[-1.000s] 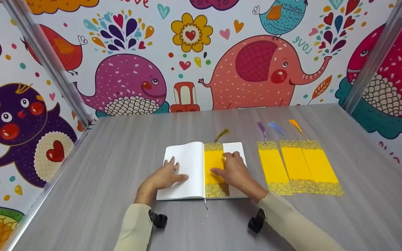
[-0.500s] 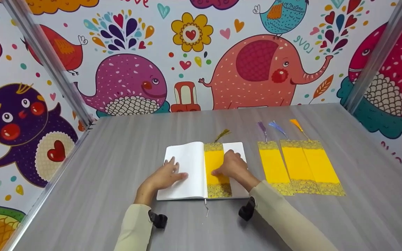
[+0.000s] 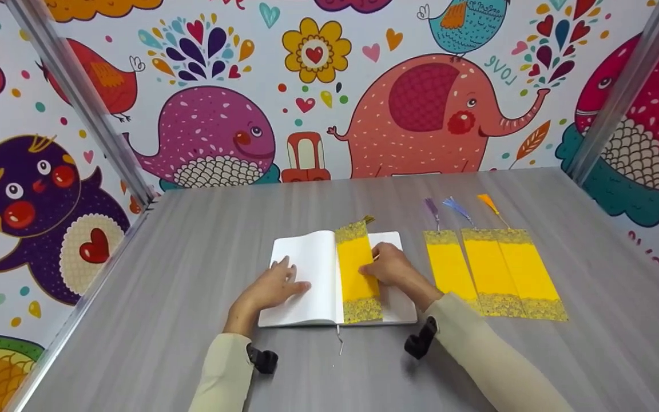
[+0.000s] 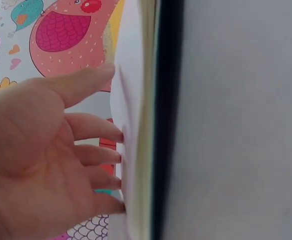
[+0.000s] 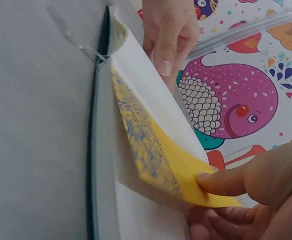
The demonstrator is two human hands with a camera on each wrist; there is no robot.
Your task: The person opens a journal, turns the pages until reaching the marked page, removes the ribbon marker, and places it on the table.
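An open notebook (image 3: 305, 286) with blank white pages lies on the table. My left hand (image 3: 269, 289) rests on its left page with straight fingers, the fingertips touching the paper in the left wrist view (image 4: 50, 150). Over the right page, a yellow bookmark (image 3: 357, 269) with patterned gold bands is tilted, its right edge lifted off the paper. My right hand (image 3: 393, 266) pinches that edge between thumb and fingers, as the right wrist view shows with the thumb (image 5: 221, 182) on top. The bookmark's olive tassel (image 3: 368, 219) is partly hidden behind its top.
Several more objects lie right of the notebook: three yellow bookmarks (image 3: 492, 272) with purple, blue and orange tassels, two of them side by side. A white ribbon (image 3: 340, 340) sticks out below the notebook's spine. A wall with cartoon animals (image 3: 415, 120) stands behind the table.
My right hand has taken hold of the bookmark's right edge and raised it from the page, so the bookmark now tilts. My left hand has stayed on the left page.
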